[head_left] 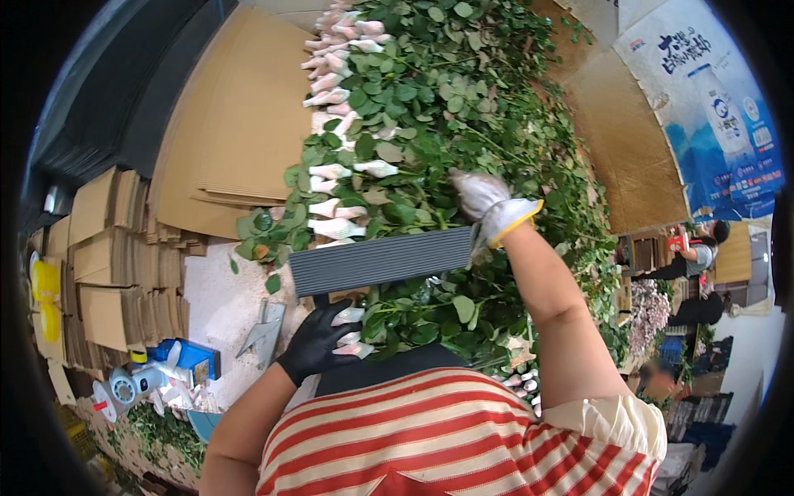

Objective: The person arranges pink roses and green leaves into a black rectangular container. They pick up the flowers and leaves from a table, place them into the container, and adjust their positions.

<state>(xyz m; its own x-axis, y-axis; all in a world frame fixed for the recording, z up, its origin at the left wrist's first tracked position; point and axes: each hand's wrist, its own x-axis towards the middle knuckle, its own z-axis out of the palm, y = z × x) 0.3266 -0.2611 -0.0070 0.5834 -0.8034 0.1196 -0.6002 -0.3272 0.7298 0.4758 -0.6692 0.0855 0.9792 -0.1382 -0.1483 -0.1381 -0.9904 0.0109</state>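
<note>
My left hand (pixel 322 339), in a black glove, has its fingers curled over white-wrapped, pink-tinged rosebuds (pixel 351 350) at the lower middle. Just above it, a grey ribbed board (pixel 380 260) lies slanting across the leafy stems. My right hand (pixel 488 198), in a grey-white glove with a yellow cuff, is among the green foliage (pixel 447 107) beyond the board's right end; its fingers are blurred and partly hidden. More wrapped buds (pixel 331 174) run in a column along the left side of the leaves.
Cardboard sheets (pixel 231 107) and stacks (pixel 112 256) stand left, near a pale surface (pixel 207 281) with a metal piece (pixel 260 335), blue box (pixel 194 360) and small fan (pixel 132 384). A printed carton (pixel 703 116) is upper right. Co-workers (pixel 699 260) are at the far right.
</note>
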